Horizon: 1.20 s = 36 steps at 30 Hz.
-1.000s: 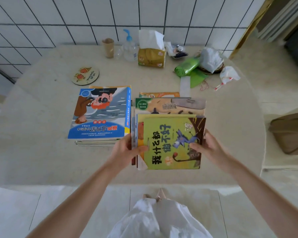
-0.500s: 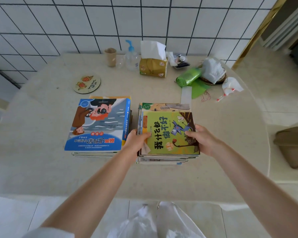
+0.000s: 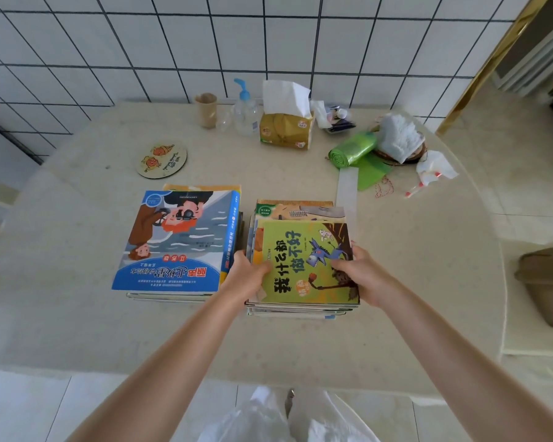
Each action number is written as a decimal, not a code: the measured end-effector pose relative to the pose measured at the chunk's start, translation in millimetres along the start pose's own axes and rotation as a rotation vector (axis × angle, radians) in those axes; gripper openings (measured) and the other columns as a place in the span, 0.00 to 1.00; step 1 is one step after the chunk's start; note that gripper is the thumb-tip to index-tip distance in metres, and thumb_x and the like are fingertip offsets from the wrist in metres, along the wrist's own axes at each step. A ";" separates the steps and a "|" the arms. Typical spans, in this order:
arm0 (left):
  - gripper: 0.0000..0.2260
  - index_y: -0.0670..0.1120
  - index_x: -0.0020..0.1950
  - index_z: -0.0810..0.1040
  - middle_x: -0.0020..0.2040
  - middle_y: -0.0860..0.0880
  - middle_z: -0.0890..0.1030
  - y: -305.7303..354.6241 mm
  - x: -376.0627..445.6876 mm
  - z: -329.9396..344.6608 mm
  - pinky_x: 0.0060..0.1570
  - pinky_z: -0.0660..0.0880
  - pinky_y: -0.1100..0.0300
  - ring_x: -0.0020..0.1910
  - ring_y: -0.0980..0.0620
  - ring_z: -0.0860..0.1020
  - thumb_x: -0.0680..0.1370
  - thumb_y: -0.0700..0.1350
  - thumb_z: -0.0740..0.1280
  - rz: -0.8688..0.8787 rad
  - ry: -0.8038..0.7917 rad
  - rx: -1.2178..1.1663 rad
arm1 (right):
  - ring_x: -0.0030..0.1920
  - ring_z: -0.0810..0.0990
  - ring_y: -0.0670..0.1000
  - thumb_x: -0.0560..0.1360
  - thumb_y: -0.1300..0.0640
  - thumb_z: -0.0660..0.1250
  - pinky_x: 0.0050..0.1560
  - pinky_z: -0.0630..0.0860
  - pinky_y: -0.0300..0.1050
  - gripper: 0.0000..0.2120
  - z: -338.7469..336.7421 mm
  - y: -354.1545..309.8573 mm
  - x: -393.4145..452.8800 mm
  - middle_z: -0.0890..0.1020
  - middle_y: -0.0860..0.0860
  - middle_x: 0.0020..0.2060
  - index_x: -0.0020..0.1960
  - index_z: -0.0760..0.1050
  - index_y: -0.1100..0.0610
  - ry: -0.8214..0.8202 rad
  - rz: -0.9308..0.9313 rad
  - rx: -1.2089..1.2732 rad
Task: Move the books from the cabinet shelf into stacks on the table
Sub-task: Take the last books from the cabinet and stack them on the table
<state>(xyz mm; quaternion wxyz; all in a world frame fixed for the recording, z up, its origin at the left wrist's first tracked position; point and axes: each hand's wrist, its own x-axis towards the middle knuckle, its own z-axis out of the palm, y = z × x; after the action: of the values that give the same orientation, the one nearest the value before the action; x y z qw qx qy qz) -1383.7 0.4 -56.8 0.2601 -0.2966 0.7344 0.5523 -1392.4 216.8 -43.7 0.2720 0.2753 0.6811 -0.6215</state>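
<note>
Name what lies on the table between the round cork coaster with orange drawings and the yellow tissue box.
In the head view, nothing: bare beige tabletop separates the round cork coaster from the yellow tissue box.

Bright, even daylight; soft, slightly cool and washed out. Table [image 3: 77, 250] evenly lit, no hard shadows; only a thin dark line under the book stacks [image 3: 300, 309] at the table's near side. Floor right of the table reads paler, light seems stronger there. Mild sheen on the wall tiles [image 3: 268, 36] behind the table, no real glare. Wide-angle bend: tile lines bow, table edge curves toward the frame sides. Centre fairly sharp, cover print legible. Items at the table's far side softer; left and right margins smeared.
</note>
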 end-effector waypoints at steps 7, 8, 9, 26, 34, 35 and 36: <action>0.45 0.56 0.70 0.58 0.64 0.48 0.73 1.8 -4.3 2.9 0.54 0.78 0.46 0.60 0.45 0.75 0.57 0.65 0.71 -0.001 -0.014 0.179 | 0.46 0.83 0.56 0.76 0.65 0.64 0.49 0.81 0.55 0.10 5.9 -1.1 -3.8 0.83 0.55 0.47 0.46 0.72 0.50 0.030 -0.045 -0.066; 0.45 0.58 0.70 0.58 0.64 0.48 0.73 -0.1 -1.8 2.9 0.56 0.77 0.44 0.61 0.45 0.75 0.56 0.64 0.71 -0.006 -0.014 0.185 | 0.47 0.83 0.56 0.75 0.64 0.65 0.51 0.81 0.57 0.10 6.5 -1.2 -4.6 0.83 0.55 0.47 0.46 0.72 0.50 0.034 -0.057 -0.099; 0.42 0.58 0.69 0.58 0.63 0.48 0.73 -0.3 -1.6 2.5 0.56 0.77 0.44 0.60 0.45 0.75 0.58 0.62 0.72 -0.015 -0.017 0.180 | 0.49 0.83 0.57 0.75 0.63 0.65 0.53 0.80 0.58 0.09 6.9 -0.6 -4.6 0.83 0.56 0.49 0.47 0.71 0.49 0.040 -0.062 -0.136; 0.29 0.51 0.70 0.61 0.66 0.47 0.71 -0.2 -29.3 8.4 0.61 0.72 0.46 0.63 0.47 0.71 0.72 0.49 0.69 0.141 0.069 0.402 | 0.47 0.76 0.48 0.75 0.57 0.64 0.44 0.76 0.47 0.26 7.6 4.1 -36.0 0.75 0.47 0.50 0.70 0.59 0.52 0.162 -0.111 -0.331; 0.34 0.46 0.79 0.49 0.79 0.47 0.52 -8.7 -51.6 10.2 0.76 0.48 0.47 0.79 0.46 0.47 0.78 0.46 0.64 0.621 0.084 0.648 | 0.63 0.74 0.55 0.76 0.53 0.67 0.63 0.72 0.55 0.32 8.5 17.0 -84.3 0.71 0.54 0.68 0.75 0.57 0.54 0.333 -0.206 -0.323; 0.31 0.45 0.78 0.54 0.78 0.46 0.57 -9.3 -56.4 10.0 0.76 0.52 0.49 0.78 0.47 0.52 0.78 0.46 0.64 0.714 0.076 0.638 | 0.62 0.75 0.56 0.76 0.53 0.67 0.61 0.73 0.54 0.31 10.7 22.0 -90.2 0.71 0.54 0.67 0.75 0.58 0.54 0.356 -0.203 -0.297; 0.28 0.45 0.76 0.60 0.76 0.46 0.63 -10.7 -61.6 10.0 0.75 0.56 0.52 0.76 0.48 0.58 0.78 0.45 0.64 0.813 0.047 0.617 | 0.61 0.76 0.55 0.76 0.53 0.66 0.58 0.75 0.51 0.30 14.0 28.4 -97.5 0.73 0.53 0.66 0.74 0.59 0.54 0.382 -0.197 -0.269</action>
<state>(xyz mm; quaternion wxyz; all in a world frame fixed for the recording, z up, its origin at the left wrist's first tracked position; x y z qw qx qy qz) -1333.0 17.0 -22.7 0.0831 0.0915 0.9249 0.3595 -1303.5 201.4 4.9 0.1105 0.2813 0.8204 -0.4854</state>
